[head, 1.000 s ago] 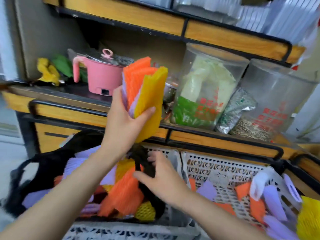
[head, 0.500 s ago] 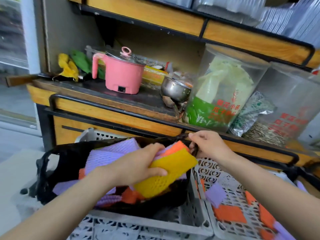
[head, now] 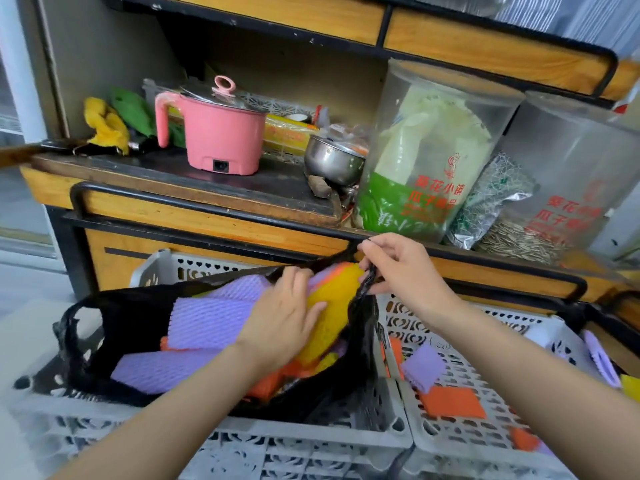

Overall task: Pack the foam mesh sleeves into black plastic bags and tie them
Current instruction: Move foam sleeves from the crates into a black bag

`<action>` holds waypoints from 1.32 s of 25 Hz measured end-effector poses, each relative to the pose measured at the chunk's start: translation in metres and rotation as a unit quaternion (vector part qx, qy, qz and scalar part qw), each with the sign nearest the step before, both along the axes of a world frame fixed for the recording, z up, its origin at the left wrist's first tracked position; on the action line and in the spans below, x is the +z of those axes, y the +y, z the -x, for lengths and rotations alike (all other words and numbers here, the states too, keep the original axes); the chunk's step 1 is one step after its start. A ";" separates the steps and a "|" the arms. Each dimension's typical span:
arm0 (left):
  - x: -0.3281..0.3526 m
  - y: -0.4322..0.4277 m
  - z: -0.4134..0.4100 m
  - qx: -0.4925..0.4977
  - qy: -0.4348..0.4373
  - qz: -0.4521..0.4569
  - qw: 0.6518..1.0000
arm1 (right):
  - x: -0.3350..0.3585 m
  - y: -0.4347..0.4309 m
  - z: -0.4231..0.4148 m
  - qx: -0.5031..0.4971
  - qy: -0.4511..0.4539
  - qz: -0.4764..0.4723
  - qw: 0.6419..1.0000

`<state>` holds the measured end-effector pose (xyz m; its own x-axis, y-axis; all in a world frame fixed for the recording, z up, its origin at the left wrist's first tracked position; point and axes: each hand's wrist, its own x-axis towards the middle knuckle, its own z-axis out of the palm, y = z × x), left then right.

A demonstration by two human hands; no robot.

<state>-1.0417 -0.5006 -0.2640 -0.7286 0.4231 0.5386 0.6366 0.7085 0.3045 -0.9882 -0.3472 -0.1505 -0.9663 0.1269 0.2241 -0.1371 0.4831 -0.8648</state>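
A black plastic bag (head: 114, 327) lies open in the left grey crate (head: 311, 441), holding purple, orange and yellow foam mesh sleeves. My left hand (head: 282, 317) is inside the bag's mouth, fingers laid over a stack of sleeves topped by a yellow sleeve (head: 332, 306), pressing it down among the purple sleeves (head: 207, 320). My right hand (head: 398, 268) pinches the bag's black handle at its right rim and holds it up. Loose orange sleeves (head: 450, 401) and purple sleeves (head: 422, 367) lie in the right crate (head: 519, 323).
A wooden shelf unit with black metal rails (head: 207, 209) stands right behind the crates. On it are a pink electric pot (head: 218, 133), a steel pot (head: 332, 161), and two big clear jars (head: 433, 150) with a seed packet between them.
My left hand has lowered the sleeve stack from in front of the shelf down into the bag. My right hand rose from inside the bag and took the bag's right handle.
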 end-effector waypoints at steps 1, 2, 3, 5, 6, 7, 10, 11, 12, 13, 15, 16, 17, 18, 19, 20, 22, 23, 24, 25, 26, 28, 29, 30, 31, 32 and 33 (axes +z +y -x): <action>-0.003 -0.001 -0.005 -0.081 0.006 -0.022 0.996 | 0.000 0.003 0.002 -0.010 0.004 0.000 1.000; -0.006 -0.002 -0.009 -0.134 0.042 0.003 0.990 | 0.000 0.007 0.003 -0.020 0.005 0.001 1.000; -0.009 -0.002 -0.010 -0.154 0.105 0.051 0.981 | 0.000 0.010 0.004 -0.024 0.007 0.004 1.000; -0.020 -0.005 0.001 -0.144 0.174 0.161 0.961 | -0.002 0.015 0.003 -0.002 0.010 0.034 0.999; -0.023 -0.006 0.008 -0.115 0.171 0.191 0.960 | -0.004 0.014 0.002 0.016 0.012 0.050 0.999; -0.025 -0.006 0.012 -0.092 0.156 0.203 0.962 | -0.008 0.014 0.001 0.029 0.015 0.059 0.998; -0.027 -0.001 0.009 -0.122 0.076 0.206 0.968 | -0.025 0.017 -0.002 -0.009 0.029 0.076 0.997; -0.026 0.001 0.005 -0.151 0.043 0.185 0.970 | -0.031 0.021 -0.001 -0.038 0.043 0.061 0.996; -0.026 0.002 -0.001 -0.174 0.014 0.153 0.973 | -0.036 0.027 -0.002 -0.059 0.063 0.028 0.996; -0.026 0.001 -0.007 -0.181 0.004 0.128 0.975 | -0.039 0.034 -0.004 -0.063 0.087 -0.017 0.994; -0.019 -0.004 -0.015 -0.170 0.017 0.092 0.981 | -0.041 0.043 -0.013 -0.010 0.098 -0.096 0.990; -0.010 -0.007 -0.018 -0.161 0.026 0.071 0.984 | -0.042 0.046 -0.019 0.029 0.085 -0.128 0.988; 0.002 -0.006 -0.019 -0.156 0.039 0.047 0.986 | -0.045 0.051 -0.024 0.061 0.070 -0.161 0.983; 0.016 -0.004 -0.019 -0.158 0.055 0.021 0.986 | -0.049 0.059 -0.029 0.080 0.057 -0.188 0.977; 0.033 0.002 -0.019 -0.159 0.078 0.000 0.984 | -0.054 0.070 -0.032 0.077 0.046 -0.205 0.975; 0.050 0.012 -0.018 -0.161 0.103 -0.010 0.982 | -0.060 0.086 -0.033 0.056 0.039 -0.210 0.975; 0.077 0.046 -0.011 -0.174 0.139 -0.001 0.975 | -0.076 0.128 -0.035 -0.008 0.025 -0.228 0.973; 0.085 0.069 -0.006 -0.181 0.151 0.014 0.972 | -0.086 0.152 -0.037 -0.031 0.012 -0.247 0.969; 0.087 0.094 -0.001 -0.189 0.156 0.034 0.969 | -0.097 0.175 -0.039 -0.042 -0.003 -0.266 0.963; 0.084 0.121 0.006 -0.197 0.154 0.063 0.966 | -0.110 0.197 -0.041 -0.049 -0.024 -0.284 0.957; 0.076 0.149 0.013 -0.203 0.142 0.100 0.964 | -0.124 0.218 -0.042 -0.054 -0.048 -0.301 0.951; 0.046 0.205 0.027 -0.204 0.084 0.195 0.956 | -0.155 0.257 -0.040 -0.058 -0.105 -0.328 0.937; 0.027 0.226 0.033 -0.203 0.048 0.243 0.947 | -0.168 0.272 -0.036 -0.056 -0.134 -0.341 0.929; 0.007 0.244 0.040 -0.203 0.008 0.282 0.938 | -0.180 0.284 -0.030 -0.056 -0.168 -0.345 0.922; -0.012 0.259 0.045 -0.199 -0.030 0.313 0.928 | -0.189 0.294 -0.023 -0.056 -0.198 -0.341 0.917; -0.032 0.272 0.051 -0.191 -0.067 0.339 0.919 | -0.200 0.303 -0.016 -0.060 -0.226 -0.332 0.914; -0.051 0.281 0.056 -0.179 -0.102 0.360 0.910 | -0.208 0.308 -0.009 -0.060 -0.249 -0.323 0.911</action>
<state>-1.0980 -0.2193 -0.3152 -0.5281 0.8428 -0.1035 0.8482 0.5293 -0.0182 -0.9794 -0.0389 -0.3589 -0.9565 0.2349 -0.1730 0.2815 0.8989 -0.3358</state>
